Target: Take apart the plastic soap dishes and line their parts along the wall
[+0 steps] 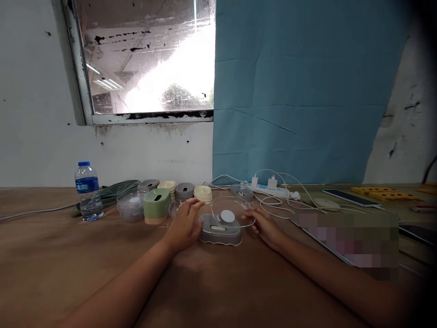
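Surface: brown work table point(68, 273), matte and bare in the foreground, set against a white wall.
Background: grimy window point(146, 59) upper left; blue curtain point(300, 91) covering the wall to its right.
Work item: grey box point(220, 230) with a slotted top, standing near the middle of the table between both hands.
Lid: clear lid point(235, 213) with a white round disc at its centre, held tilted above the grey box, its near edge close to the box top.
Left hand point(184, 225): fingers spread and laid against the left side of the grey box, steadying it; not closed around anything.
Right hand point(266, 225): fingers pinched on the right rim of the clear lid; whether the thumb is under the rim cannot be told.
Handling estimate: both parts look like thin moulded plastic, light and rigid; the lid is probably smooth, slippery and prone to flex or crack. Grip at the rim edges, not the disc.
Stock behind: green box point(156, 205), further grey and cream boxes in a row, and a stack of clear lids point(131, 205).
Other items: water bottle point(88, 191) far left; power strip point(268, 187) with white cables, right of the row.
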`<state>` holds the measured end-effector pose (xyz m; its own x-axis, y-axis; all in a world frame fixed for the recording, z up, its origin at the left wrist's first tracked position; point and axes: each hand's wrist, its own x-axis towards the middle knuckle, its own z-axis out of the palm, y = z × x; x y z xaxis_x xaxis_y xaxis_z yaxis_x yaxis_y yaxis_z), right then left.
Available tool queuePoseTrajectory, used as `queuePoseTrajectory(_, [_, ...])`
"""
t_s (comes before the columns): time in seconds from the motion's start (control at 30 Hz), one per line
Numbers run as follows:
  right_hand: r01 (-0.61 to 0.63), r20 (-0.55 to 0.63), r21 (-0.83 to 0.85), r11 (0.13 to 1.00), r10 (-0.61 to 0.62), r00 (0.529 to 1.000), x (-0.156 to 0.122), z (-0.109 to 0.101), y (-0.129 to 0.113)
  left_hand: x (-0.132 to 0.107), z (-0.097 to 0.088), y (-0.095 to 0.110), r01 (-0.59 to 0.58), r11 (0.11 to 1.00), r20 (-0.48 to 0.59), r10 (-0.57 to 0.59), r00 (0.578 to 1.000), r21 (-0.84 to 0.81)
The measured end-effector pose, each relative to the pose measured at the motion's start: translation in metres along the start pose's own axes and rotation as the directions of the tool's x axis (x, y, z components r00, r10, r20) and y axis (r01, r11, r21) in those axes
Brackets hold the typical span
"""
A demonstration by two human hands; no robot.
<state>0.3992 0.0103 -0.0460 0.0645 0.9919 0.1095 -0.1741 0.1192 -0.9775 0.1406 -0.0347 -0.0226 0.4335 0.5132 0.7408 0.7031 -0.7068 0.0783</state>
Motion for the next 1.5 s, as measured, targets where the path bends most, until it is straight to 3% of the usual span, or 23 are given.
queuePoseTrajectory(0.03, [-0.001,0.009,-0.008,1.0,0.001,1.0,0.0,0.0,0.0,0.0,-0.003,0.002,-0.113,0.993,0.03,0.112,0.993,0.034])
queuePoseTrajectory(0.1, [0.0,0.027,-0.024,1.0,0.001,1.0,0.001,-0.001,0.001,0.001,-0.006,0.005,-0.333,0.94,0.11,0.324,0.94,0.076])
queuePoseTrajectory(0.2, [0.002,0.065,-0.04,0.999,0.0,0.998,0.001,0.0,0.002,0.002,-0.006,0.005,-0.524,0.848,0.183,0.505,0.844,0.08])
queuePoseTrajectory(0.33, [0.007,0.12,-0.053,0.999,0.0,0.993,0.0,0.002,0.003,0.005,-0.005,0.003,-0.576,0.816,0.208,0.555,0.806,0.055])
queuePoseTrajectory(0.57, [0.034,0.137,-0.057,0.998,-0.026,0.99,-0.003,0.005,-0.003,0.004,-0.008,-0.003,-0.583,0.805,0.192,0.558,0.807,0.11])
queuePoseTrajectory(0.67, [0.046,0.124,-0.059,0.997,-0.039,0.992,-0.002,0.003,-0.004,0.001,-0.006,-0.013,-0.513,0.842,0.156,0.491,0.857,0.168])
queuePoseTrajectory(0.83, [0.101,0.103,-0.126,0.987,-0.088,0.991,0.001,-0.001,-0.002,-0.004,0.001,-0.041,-0.289,0.925,0.052,0.285,0.957,0.248])
queuePoseTrajectory(1.0, [0.182,0.152,-0.212,0.96,-0.152,0.977,-0.002,0.001,-0.002,-0.006,0.008,-0.06,-0.075,0.963,0.005,0.076,0.997,0.261])
queuePoseTrajectory(1.17, [0.314,0.259,-0.26,0.913,-0.247,0.934,-0.009,0.004,-0.007,-0.008,0.013,-0.067,0.045,0.968,0.082,-0.067,0.994,0.245])
queuePoseTrajectory(1.27, [0.443,0.409,-0.312,0.841,-0.301,0.861,-0.013,0.004,-0.01,-0.007,0.013,-0.067,0.099,0.965,0.103,-0.127,0.987,0.242])
queuePoseTrajectory(1.4, [0.662,0.668,-0.448,0.6,-0.267,0.695,-0.019,0.001,-0.01,-0.006,0.011,-0.063,0.142,0.962,0.118,-0.173,0.978,0.233])
queuePoseTrajectory(1.5, [0.673,0.703,-0.544,0.501,-0.166,0.692,-0.021,0.0,-0.007,-0.005,0.009,-0.062,0.139,0.962,0.129,-0.173,0.976,0.234])
